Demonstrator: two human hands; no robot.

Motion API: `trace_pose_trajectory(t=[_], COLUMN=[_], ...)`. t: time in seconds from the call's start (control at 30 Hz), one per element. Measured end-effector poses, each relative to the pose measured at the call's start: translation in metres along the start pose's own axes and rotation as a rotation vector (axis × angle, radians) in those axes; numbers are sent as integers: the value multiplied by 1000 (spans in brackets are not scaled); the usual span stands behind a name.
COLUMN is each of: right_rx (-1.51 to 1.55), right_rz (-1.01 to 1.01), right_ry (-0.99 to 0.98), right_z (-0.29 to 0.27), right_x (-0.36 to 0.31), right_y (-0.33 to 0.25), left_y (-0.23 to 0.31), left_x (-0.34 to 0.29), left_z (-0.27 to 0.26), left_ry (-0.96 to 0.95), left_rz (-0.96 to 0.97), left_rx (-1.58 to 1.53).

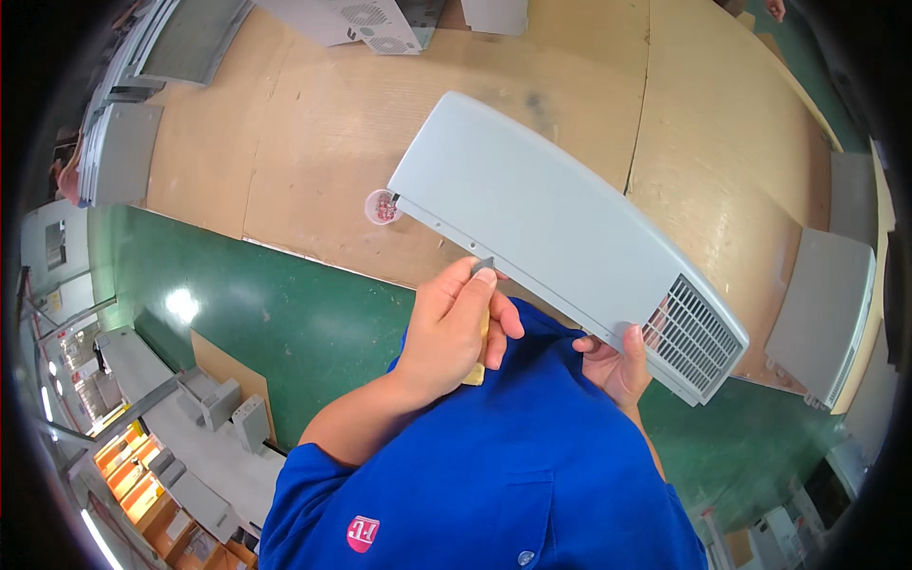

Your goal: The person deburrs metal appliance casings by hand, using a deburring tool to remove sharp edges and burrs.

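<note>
Setting: workshop with a green floor [285,323] and a wide wooden bench [313,142] covered in plywood sheets.
Main object: long pale grey plastic panel [541,218], held above the near edge of the bench, tilted so that its far end points up and left; a ventilation grille [693,337] occupies its lower right end.
Left hand: left hand [456,328] is curled, its grip pressed together on a small grey blade-like tool [483,265], whose tip touches the lower edge of the panel near the middle; a tan handle or block shows beneath the fingers.
Right hand: right hand [617,366] supports the panel from below, just beside the grille, thumb pressed against the panel's face and fingers hidden behind it.
Clothing: blue sleeves and shirt [503,475] fill the lower centre.
Bench items: small clear cup [383,206] with reddish contents sits on the bench just beside the panel's upper left corner.
Surroundings: further grey panels [826,313] lie at the right edge of the bench; stacked grey panels [123,142] lie at the left.
</note>
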State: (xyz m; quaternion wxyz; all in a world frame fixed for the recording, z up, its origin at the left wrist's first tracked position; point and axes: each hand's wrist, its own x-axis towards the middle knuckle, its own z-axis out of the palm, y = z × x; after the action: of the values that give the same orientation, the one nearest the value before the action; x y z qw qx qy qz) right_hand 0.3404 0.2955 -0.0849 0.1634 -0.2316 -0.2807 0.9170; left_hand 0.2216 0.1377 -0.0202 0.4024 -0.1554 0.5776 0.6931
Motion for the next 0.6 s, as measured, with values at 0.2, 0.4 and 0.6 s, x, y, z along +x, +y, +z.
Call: trace_pose_trajectory(t=[0.2,0.4,0.6], right_rx=[12,44,-585], right_rz=[13,59,797], right_ry=[-26,-58,-341], right_z=[-9,-15,2], right_x=[0,0,1], right_y=[-1,0,-40], left_y=[-14,-26,-27], left_x=[3,8,13], left_z=[-1,-7,-12], left_ry=[-26,-62,-96], left_rz=[113,218,219], left_rx=[-36,-24,29])
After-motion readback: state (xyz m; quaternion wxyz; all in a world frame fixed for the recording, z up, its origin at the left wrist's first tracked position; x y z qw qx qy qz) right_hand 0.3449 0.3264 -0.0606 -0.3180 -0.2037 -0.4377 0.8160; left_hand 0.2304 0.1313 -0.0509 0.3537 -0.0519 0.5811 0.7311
